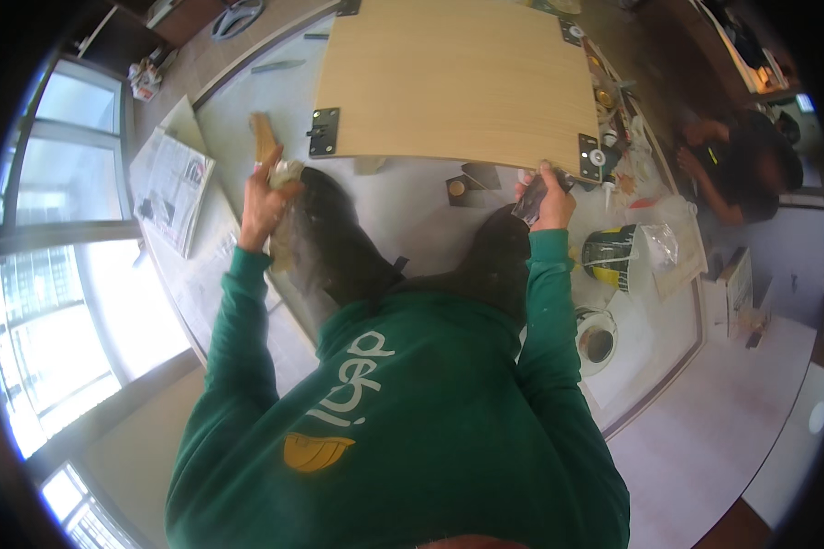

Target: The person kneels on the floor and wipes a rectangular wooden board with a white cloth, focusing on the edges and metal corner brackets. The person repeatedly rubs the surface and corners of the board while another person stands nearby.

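A light wood-grain panel [456, 82] lies in front of me, with black metal fittings at its corners. At its near right corner, my right hand [553, 202] grips a dark, thin piece [532, 199], its fingertips by the panel's edge. My left hand [264, 199] is closed around a crumpled pale cloth or paper [285, 175] beside my left knee. Just beyond that hand is a wooden-handled tool [263, 134], perhaps a brush; whether the hand touches it I cannot tell. Between my knees, a small round container [457, 187] sits on a dark square.
Newspapers [175, 185] lie on a board at the left. A black-and-yellow bucket [611, 255] and a white pot [596, 343] stand at the right. Bottles [610, 185] and small items crowd the panel's right side. Another person [748, 165] is farther right.
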### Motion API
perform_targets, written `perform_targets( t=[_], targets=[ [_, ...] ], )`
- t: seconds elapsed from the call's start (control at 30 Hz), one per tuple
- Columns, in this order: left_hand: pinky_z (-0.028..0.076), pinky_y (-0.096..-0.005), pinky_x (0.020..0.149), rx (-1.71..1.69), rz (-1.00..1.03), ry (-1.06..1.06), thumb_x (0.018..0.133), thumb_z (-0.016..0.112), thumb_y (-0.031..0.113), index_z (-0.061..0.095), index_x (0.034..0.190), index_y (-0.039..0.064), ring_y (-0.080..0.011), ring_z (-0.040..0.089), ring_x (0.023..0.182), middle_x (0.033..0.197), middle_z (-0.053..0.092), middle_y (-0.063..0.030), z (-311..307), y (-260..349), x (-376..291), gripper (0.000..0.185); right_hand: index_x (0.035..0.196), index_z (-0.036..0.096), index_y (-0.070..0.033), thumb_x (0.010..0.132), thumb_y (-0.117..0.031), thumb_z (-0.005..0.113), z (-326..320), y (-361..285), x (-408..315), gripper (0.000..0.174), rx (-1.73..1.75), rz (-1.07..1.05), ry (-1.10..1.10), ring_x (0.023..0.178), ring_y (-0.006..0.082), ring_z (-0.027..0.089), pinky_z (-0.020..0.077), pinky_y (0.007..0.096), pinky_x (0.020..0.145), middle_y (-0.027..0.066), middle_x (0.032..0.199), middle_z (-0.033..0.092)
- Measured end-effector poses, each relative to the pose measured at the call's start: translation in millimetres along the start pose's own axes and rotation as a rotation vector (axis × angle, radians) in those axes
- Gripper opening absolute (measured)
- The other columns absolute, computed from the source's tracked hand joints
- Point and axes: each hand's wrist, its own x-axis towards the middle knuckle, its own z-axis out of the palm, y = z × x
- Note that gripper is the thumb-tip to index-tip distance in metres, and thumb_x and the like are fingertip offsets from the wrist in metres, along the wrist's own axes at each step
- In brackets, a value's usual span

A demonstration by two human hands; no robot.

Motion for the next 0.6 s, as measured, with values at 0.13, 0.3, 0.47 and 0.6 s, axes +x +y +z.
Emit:
perform_targets(
  t=[0.13, 0.3, 0.47, 0.6],
  targets=[
    [0.052, -0.0321, 0.072, -0.079, -0.076, -0.196, 0.073, 0.078, 0.015, 0.05, 0.146, -0.006, -0.0162, 0.063, 0.076, 0.095, 0.072, -0.0105, 2, 6, 25, 0.082, 0.103, 0.065, 0.001, 0.091, -0.022, 0.077, 31, 25, -15, 0.029, -0.01, -0.021, -0.015, 0.06, 0.0266, 0.07, 0.0577, 0.036, 0.051, 0.0138, 0.081, 0.069],
    [0.05, -0.0292, 0.07, -0.13, -0.143, -0.22, 0.073, 0.078, 0.014, 0.049, 0.146, -0.009, -0.0138, 0.062, 0.075, 0.092, 0.071, -0.0092, 14, 35, 22, 0.082, 0.104, 0.067, 0.002, 0.092, -0.021, 0.076, 106, 70, -66, 0.027, -0.151, -0.062, -0.229, 0.06, 0.0214, 0.068, 0.057, 0.0343, 0.055, 0.0107, 0.081, 0.07],
    [0.051, -0.03, 0.078, -0.135, -0.14, -0.221, 0.071, 0.078, 0.015, 0.048, 0.146, -0.01, -0.0174, 0.064, 0.082, 0.098, 0.072, -0.0131, 15, 22, 19, 0.085, 0.097, 0.069, 0.004, 0.092, -0.017, 0.076, 90, 60, -56, 0.023, -0.105, -0.111, -0.103, 0.06, 0.0194, 0.067, 0.057, 0.0341, 0.052, 0.0127, 0.081, 0.07],
    [0.05, -0.031, 0.088, -0.196, -0.13, -0.202, 0.07, 0.079, 0.017, 0.047, 0.147, -0.01, -0.0201, 0.065, 0.091, 0.098, 0.072, -0.0139, 19, 11, 8, 0.088, 0.095, 0.069, 0.004, 0.093, -0.016, 0.075, 75, 52, -47, 0.021, -0.098, -0.156, 0.047, 0.062, 0.0186, 0.067, 0.0566, 0.0348, 0.049, 0.0139, 0.083, 0.069]
  ],
)
